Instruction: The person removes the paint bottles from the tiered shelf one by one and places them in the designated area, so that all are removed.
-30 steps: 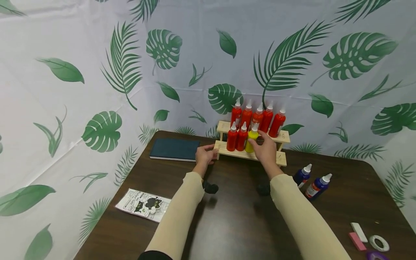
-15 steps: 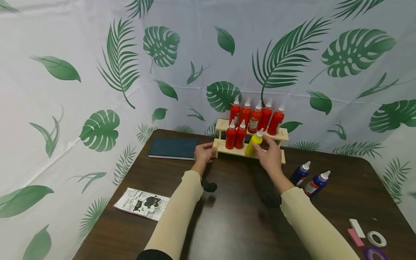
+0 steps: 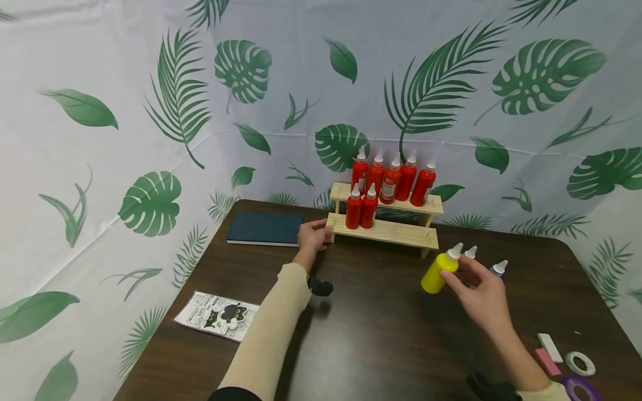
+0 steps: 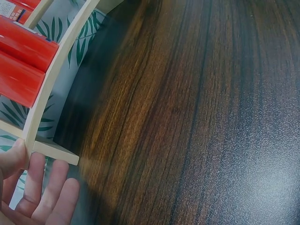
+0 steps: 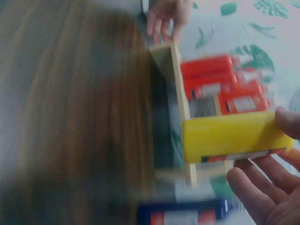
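My right hand pinches a yellow squeeze bottle near its white nozzle cap. The bottle is tilted, above the table to the right of a two-step wooden rack. In the right wrist view the yellow bottle lies between thumb and fingers. My left hand grips the left end of the rack's lower step; the left wrist view shows the thumb and a finger on the corner of the wood. Two red bottles stand upright at the left of that step. Several red bottles line the upper step.
Two blue bottles, one with its white cap showing, are partly hidden behind my right hand. A dark notebook and a cat-print packet lie at left. White and pink blocks and tape rolls lie at right.
The yellow bottle has left the lower step, and my right hand has carried it right and toward me. My left hand stays at the rack's end.
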The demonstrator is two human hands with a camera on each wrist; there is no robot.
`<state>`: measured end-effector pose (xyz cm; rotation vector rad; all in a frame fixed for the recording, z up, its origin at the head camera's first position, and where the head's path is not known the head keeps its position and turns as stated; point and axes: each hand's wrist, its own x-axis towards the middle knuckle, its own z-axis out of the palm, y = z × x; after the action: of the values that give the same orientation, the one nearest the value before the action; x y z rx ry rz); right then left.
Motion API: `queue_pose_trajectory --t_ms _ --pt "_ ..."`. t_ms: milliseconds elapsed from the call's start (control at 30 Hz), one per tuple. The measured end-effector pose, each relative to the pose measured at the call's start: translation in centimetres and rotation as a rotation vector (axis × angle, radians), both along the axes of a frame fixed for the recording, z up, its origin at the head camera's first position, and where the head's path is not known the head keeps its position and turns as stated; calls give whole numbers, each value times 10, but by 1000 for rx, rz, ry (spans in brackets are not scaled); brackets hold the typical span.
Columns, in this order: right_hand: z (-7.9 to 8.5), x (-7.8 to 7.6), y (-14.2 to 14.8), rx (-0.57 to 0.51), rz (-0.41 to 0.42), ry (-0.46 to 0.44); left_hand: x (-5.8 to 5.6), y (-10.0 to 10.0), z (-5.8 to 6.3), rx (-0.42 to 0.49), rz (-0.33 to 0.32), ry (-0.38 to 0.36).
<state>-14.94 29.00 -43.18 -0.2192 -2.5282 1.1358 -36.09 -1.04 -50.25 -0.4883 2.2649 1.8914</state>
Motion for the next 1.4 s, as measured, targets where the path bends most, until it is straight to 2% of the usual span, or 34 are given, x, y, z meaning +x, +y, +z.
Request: queue_pose_trajectory --t_ms 133,233,333,433,667,933,1167,1300,1400 --pt "-4 31 34 31 -112 -33 3 0 1 10 -6 2" --pt "-11 47 58 42 -230 -73 4 0 0 7 -4 2" --pt "-20 55 78 45 -334 -121 4 0 -2 8 1 -4" --pt "-29 56 91 36 -390 -137 3 -1 -3 8 9 -3" --pt "-45 49 100 18 -437 -136 1 0 -3 6 -1 6" --pt "-50 44 101 28 -452 -104 2 0 -2 10 -1 22" --pt "-53 42 105 37 -397 -108 1 -3 -2 3 21 11" --pt "-46 43 106 38 -385 -181 1 -3 -2 -4 20 6" --pt "-26 45 101 49 -465 -229 0 -2 -2 -2 10 14"
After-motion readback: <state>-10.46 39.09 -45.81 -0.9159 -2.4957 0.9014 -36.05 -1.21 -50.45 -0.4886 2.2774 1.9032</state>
